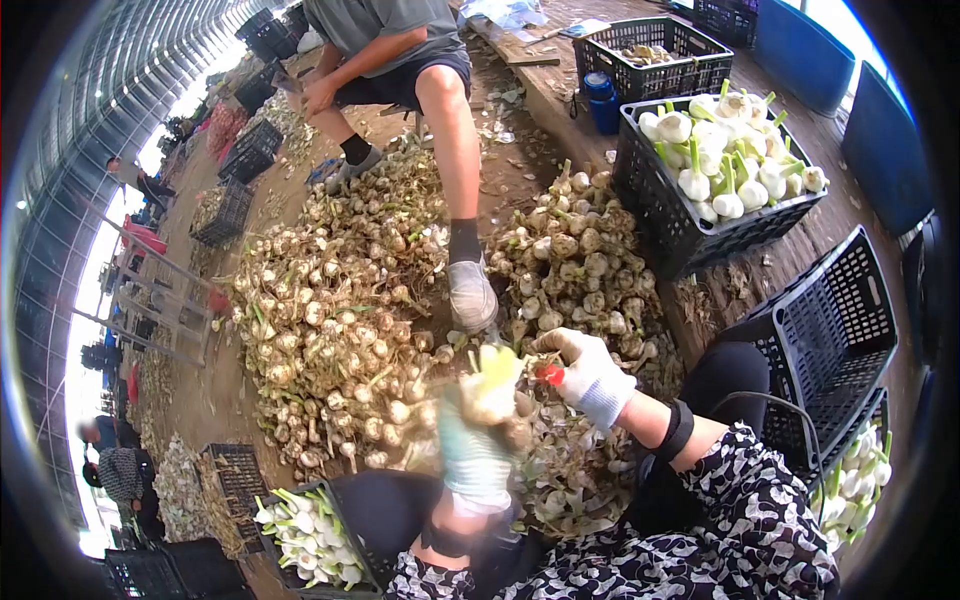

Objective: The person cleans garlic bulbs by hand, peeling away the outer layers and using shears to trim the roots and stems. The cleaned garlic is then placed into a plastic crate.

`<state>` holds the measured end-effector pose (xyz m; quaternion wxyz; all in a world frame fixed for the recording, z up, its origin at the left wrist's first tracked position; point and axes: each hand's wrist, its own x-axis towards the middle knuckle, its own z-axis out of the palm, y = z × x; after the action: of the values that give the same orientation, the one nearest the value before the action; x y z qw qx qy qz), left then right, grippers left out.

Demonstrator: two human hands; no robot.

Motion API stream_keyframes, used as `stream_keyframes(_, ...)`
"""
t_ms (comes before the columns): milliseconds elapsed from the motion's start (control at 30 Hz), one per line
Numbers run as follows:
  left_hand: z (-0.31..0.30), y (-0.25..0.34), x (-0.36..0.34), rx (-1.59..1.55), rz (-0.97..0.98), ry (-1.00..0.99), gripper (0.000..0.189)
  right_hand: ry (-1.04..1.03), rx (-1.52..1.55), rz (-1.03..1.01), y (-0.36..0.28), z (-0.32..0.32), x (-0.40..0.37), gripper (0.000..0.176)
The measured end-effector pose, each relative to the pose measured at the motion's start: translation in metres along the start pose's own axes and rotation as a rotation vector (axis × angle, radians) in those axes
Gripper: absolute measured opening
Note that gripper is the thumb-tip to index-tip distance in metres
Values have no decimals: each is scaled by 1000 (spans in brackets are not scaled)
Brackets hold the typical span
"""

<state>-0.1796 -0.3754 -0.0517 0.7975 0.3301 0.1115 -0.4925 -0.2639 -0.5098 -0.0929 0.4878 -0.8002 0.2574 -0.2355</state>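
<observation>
My left hand (474, 455), in a pale green and white glove, is smeared by motion and grips a garlic bulb (490, 388) with a pale yellow-green stem. Close beside it on the right, my right hand (592, 384) wears a whitish glove with dirty fingertips. Its fingers are closed on a tool with a red handle (550, 374); the working end cannot be made out. Below both hands lies a heap of garlic peelings and trimmings (565, 465). Unpeeled garlic bulbs with dry roots and stalks (330, 320) spread over the ground ahead and to the left.
Another person (385, 60) sits opposite, one shoe (470, 297) among the garlic. Black crates of clean white garlic stand at right (690, 240) and lower left (368, 570). An open black crate (840, 320) leans by my right knee. A blue flask (600, 103) stands on the planks.
</observation>
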Motion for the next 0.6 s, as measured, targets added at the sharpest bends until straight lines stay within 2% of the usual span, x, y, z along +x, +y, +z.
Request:
stream_keyframes(67, -2, 7, 1, 77, 37, 123, 62, -315, 51, 127, 1, -9, 3, 23)
stream_keyframes(100, -8, 8, 0, 70, -18, 75, 59, -445, -81, 11, 10, -15, 3, 28)
stream_keyframes(133, -10, 8, 0, 68, -17, 77, 59, -449, -81, 10, 11, -13, 4, 28)
stream_keyframes(200, -10, 4, 1, 65, -39, 56, 56, -442, 66, 132, 4, -11, 7, 33)
stream_keyframes(233, -11, 1, 4, 75, -18, 50, 59, -405, 323, 106, -3, -11, 7, 35)
stream_keyframes(267, -4, -2, -2, 83, -77, 22, 63, -403, 319, 115, -2, -7, 4, 35)
stream_keyframes(333, -16, -1, -3, 107, -182, -82, 66, -307, 679, -68, 2, 5, 0, 37)
stream_keyframes(367, -18, -3, -1, 111, -186, -83, 66, -302, 680, -67, -1, 5, -1, 37)
stream_keyframes(433, -18, -8, 3, 496, 63, -35, 74, -303, 719, 158, -7, 2, -1, 37)
stream_keyframes(567, -8, -10, -5, 468, 105, -8, 64, -259, 672, 221, -3, 4, -5, 37)
stream_keyframes(600, -11, -11, -5, 634, 216, -17, 60, -243, 653, 176, -10, -1, -6, 36)
